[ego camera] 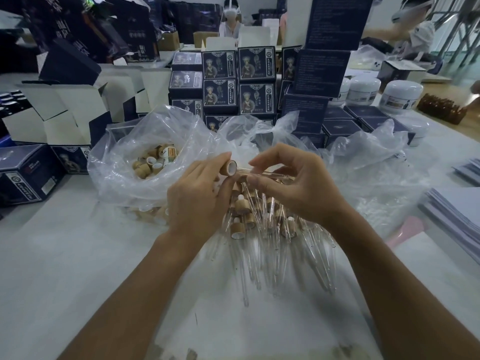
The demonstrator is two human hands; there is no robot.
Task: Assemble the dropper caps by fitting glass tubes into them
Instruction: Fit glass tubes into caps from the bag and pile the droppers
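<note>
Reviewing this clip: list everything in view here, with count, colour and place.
dropper cap: one, bamboo-tan, held up over the pile, open end toward the tube
glass tube: one, clear, level, tip at the cap's mouth
finished droppers: a pile, tan caps with clear tubes, on the table under the hands
loose caps: many, tan, inside the clear plastic bag at left
printed boxes: a stack, dark blue, behind the bags
open cartons: several, white inside, far left
jars: several, white, far right
paper sheets: a stack, pale, right edge
table: one, white
other people: two, background
left hand: holds the cap
right hand: pinches the tube
</note>
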